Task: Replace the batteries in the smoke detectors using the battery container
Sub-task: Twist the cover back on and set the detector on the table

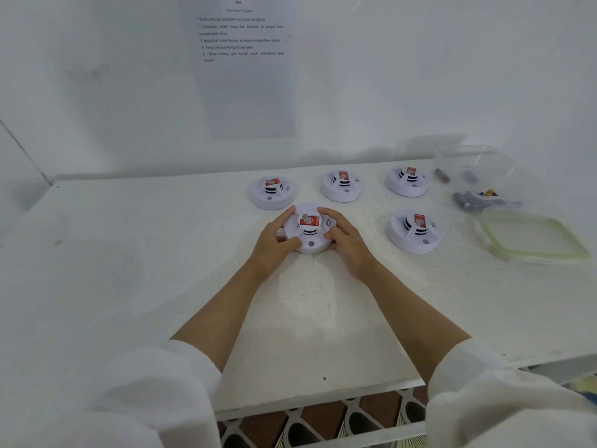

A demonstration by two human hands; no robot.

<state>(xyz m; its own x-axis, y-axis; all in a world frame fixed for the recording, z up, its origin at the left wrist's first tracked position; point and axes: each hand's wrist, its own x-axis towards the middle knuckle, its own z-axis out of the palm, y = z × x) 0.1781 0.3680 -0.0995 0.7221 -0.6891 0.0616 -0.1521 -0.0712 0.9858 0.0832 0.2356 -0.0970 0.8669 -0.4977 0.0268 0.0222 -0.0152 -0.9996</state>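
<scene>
White plastic smoke detector [309,232], well left of the clear battery container [478,166] — clasped between left hand [277,242] and right hand [348,242], fingers [285,219] curled round opposite sides of its rim. Round, no long axis; both hands equally near.

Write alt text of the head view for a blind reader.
A left hand and right hand grip a white smoke detector on a white table. Four more detectors sit behind and right of it, near a clear container with batteries and its green-rimmed lid. A printed sheet hangs on the wall.
</scene>
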